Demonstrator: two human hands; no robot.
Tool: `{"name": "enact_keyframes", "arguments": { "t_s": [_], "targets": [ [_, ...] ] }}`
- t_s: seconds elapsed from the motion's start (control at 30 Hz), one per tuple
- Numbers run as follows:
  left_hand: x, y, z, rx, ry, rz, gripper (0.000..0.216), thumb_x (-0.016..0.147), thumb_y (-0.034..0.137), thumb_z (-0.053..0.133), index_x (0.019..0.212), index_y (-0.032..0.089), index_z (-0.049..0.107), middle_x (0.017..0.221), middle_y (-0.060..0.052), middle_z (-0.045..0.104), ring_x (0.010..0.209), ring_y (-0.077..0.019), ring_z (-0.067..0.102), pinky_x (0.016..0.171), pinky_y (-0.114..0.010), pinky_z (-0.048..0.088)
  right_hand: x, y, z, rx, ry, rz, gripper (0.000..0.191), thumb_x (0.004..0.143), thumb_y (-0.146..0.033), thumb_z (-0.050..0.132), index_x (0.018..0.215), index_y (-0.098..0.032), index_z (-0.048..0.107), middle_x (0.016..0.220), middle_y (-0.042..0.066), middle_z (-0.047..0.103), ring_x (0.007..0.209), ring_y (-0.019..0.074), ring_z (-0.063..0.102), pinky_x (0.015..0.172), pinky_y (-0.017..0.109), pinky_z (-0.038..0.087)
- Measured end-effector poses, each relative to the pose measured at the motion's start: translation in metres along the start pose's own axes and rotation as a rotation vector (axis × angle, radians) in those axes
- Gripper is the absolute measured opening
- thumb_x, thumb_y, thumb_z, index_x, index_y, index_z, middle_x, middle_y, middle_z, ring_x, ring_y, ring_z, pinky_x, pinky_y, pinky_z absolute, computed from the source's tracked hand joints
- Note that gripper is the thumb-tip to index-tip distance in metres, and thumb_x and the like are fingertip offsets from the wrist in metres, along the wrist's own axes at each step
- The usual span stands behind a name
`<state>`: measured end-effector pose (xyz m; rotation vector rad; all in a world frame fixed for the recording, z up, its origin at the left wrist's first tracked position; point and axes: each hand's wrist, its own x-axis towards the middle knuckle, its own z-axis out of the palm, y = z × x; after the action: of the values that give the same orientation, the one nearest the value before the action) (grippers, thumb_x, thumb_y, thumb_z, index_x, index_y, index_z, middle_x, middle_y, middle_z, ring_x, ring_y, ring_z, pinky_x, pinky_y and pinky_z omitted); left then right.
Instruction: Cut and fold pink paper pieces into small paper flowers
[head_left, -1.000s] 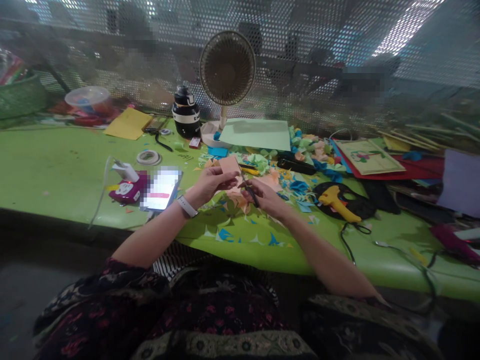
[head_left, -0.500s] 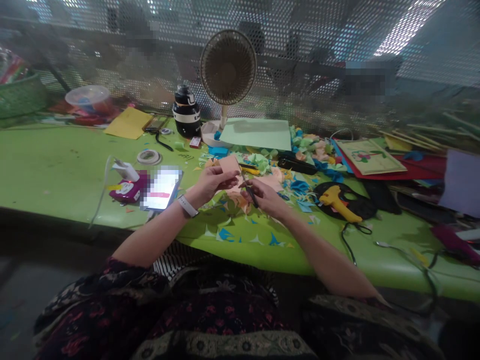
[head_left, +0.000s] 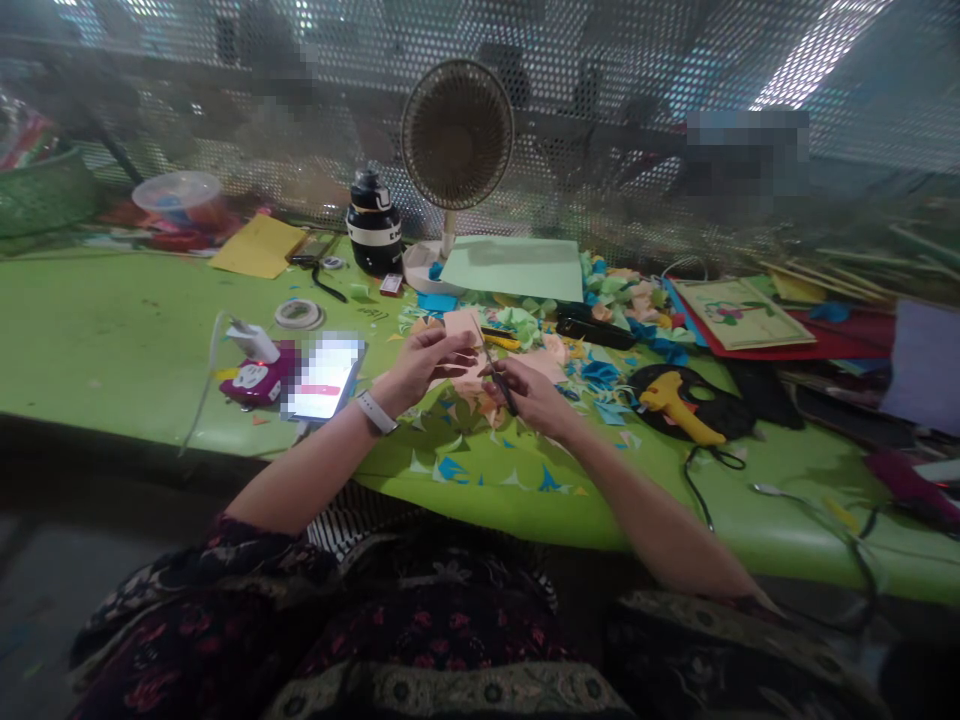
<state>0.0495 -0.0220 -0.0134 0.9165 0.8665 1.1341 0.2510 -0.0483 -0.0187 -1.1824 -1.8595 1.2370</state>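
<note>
My left hand (head_left: 426, 366) pinches a small piece of peach paper (head_left: 460, 322) between thumb and fingers. Close on its right, my right hand (head_left: 526, 393) is wrapped round the dark handles of a pair of scissors (head_left: 498, 376). The blades point up and away, along the right edge of the paper; whether they touch it I cannot tell. Beneath and behind both hands lie peach paper pieces (head_left: 546, 366) and a yellow cutter (head_left: 501, 338). Small blue and pale scraps (head_left: 453, 468) are scattered on the green table (head_left: 480, 510) nearer to me.
Left of my hands are a lit phone (head_left: 327, 376), a purple power strip (head_left: 259, 378) and a tape roll (head_left: 298, 314). Behind stand a black bottle (head_left: 374, 228), a fan (head_left: 457, 135) and a pale green sheet (head_left: 514, 266). A yellow glue gun (head_left: 681, 405) lies right, its cord trailing forward.
The peach paper has turned slightly in my left hand, and the fingers have shifted on it. The scissors' blades now stand a little higher beside it.
</note>
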Motion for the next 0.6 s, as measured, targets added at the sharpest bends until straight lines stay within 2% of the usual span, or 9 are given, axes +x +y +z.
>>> {"name": "enact_keyframes", "arguments": {
  "t_s": [0.17, 0.6],
  "targets": [
    [0.0006, -0.0017, -0.0008, -0.003, 0.000, 0.040, 0.036, 0.065, 0.039, 0.090, 0.081, 0.013, 0.070, 0.075, -0.006, 0.075, 0.070, -0.0144, 0.073, 0.067, -0.024, 0.054, -0.0004, -0.0012, 0.0000, 0.007, 0.012, 0.009, 0.043, 0.081, -0.059, 0.068, 0.100, -0.020, 0.062, 0.087, 0.004, 0.067, 0.081, 0.0185, 0.064, 0.067, 0.029, 0.050],
    [-0.0002, -0.0029, 0.0030, -0.038, 0.033, 0.047, 0.029, 0.067, 0.032, 0.089, 0.074, 0.014, 0.067, 0.072, -0.005, 0.075, 0.069, -0.0148, 0.074, 0.068, -0.025, 0.055, -0.0003, -0.0007, 0.0003, -0.018, 0.034, -0.011, 0.045, 0.081, -0.061, 0.068, 0.099, -0.020, 0.064, 0.085, 0.004, 0.064, 0.077, 0.0169, 0.061, 0.065, 0.028, 0.049]
  ]
}}
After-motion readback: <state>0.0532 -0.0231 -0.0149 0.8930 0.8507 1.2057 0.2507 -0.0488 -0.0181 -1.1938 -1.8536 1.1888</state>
